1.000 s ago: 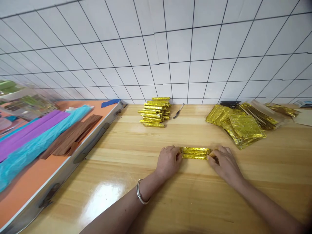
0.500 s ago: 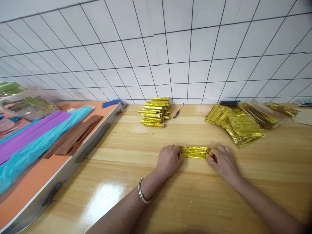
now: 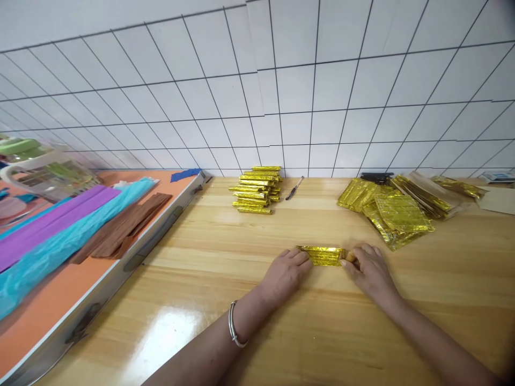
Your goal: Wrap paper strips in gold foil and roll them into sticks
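A folded strip of shiny gold foil paper (image 3: 326, 256) lies on the wooden table between my hands. My left hand (image 3: 287, 272) rests on the strip's left end, its fingers laid fairly flat over the foil. The right end is pinched between the thumb and bent fingers of my right hand (image 3: 370, 269). A pile of rolled or folded gold foil strips (image 3: 257, 190) lies beyond my left hand, near the wall. Past my right hand, flat gold foil sheets (image 3: 402, 214) overlap in a loose heap.
A pen (image 3: 295, 188) lies beside the pile. At left, an orange-lined tray (image 3: 132, 300) with a raised edge holds purple (image 3: 60, 225), turquoise (image 3: 80, 238) and brown crepe paper (image 3: 124, 228), with a clear basket (image 3: 48, 174) behind. A black clip (image 3: 377, 177) sits by the tiled wall.
My left hand has shifted slightly right and gone from gripping the strip's left end to lying over it. My right hand keeps its pinch. The camera view has tilted slightly upward.
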`<control>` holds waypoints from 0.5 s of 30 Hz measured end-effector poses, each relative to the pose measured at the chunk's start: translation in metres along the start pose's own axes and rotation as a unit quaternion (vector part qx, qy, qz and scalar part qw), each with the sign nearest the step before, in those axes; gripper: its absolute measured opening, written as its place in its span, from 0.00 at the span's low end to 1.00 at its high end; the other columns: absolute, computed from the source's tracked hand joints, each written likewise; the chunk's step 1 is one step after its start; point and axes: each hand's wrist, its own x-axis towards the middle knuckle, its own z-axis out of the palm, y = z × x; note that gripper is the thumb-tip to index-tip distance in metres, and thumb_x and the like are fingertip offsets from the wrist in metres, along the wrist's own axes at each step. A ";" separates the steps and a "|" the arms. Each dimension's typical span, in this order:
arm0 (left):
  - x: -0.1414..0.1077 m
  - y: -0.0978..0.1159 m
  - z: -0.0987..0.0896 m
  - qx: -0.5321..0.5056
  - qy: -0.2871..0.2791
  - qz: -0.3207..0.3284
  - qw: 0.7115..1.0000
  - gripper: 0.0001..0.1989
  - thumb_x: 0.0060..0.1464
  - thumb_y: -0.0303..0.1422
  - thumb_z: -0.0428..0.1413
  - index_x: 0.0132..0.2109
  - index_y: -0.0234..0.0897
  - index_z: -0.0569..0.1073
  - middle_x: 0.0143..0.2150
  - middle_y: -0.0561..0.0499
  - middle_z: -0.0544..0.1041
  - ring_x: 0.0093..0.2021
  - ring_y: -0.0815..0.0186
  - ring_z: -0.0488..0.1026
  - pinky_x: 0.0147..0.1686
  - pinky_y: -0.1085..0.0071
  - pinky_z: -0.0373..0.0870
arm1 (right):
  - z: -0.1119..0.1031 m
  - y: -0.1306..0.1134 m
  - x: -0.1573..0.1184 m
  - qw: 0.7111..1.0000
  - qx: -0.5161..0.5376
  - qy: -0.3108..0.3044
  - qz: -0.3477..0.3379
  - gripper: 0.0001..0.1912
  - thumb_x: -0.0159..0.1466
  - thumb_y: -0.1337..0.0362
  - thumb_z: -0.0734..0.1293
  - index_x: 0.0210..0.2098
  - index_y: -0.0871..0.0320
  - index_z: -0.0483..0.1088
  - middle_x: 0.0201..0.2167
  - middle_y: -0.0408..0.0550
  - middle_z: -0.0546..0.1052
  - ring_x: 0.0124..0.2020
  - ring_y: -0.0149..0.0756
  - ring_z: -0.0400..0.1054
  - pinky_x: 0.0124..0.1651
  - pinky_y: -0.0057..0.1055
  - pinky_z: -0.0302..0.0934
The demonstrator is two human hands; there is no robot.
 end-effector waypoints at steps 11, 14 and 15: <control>-0.009 0.026 -0.005 0.046 -0.023 -0.027 0.998 0.13 0.52 0.26 0.50 0.46 0.34 0.67 0.41 0.45 0.70 0.43 0.58 0.66 0.42 0.63 0.65 | -0.005 -0.032 -0.018 0.983 -0.126 -0.001 -0.137 0.12 0.61 0.73 0.58 0.41 0.59 0.69 0.40 0.53 0.72 0.43 0.43 0.62 0.46 0.40 0.57; -0.009 0.025 0.002 0.033 0.000 -0.024 0.999 0.16 0.54 0.27 0.48 0.51 0.34 0.65 0.47 0.44 0.69 0.48 0.59 0.65 0.50 0.63 0.62 | 0.002 -0.050 -0.026 0.968 -0.116 -0.032 -0.220 0.18 0.62 0.70 0.58 0.51 0.61 0.65 0.51 0.54 0.69 0.53 0.44 0.59 0.54 0.41 0.54; -0.010 0.023 0.005 0.025 0.004 -0.019 0.999 0.17 0.55 0.27 0.47 0.52 0.33 0.64 0.49 0.44 0.68 0.50 0.59 0.64 0.52 0.64 0.61 | 0.004 -0.054 -0.028 0.967 -0.112 -0.038 -0.226 0.19 0.63 0.68 0.58 0.53 0.63 0.63 0.53 0.55 0.68 0.55 0.44 0.57 0.56 0.41 0.53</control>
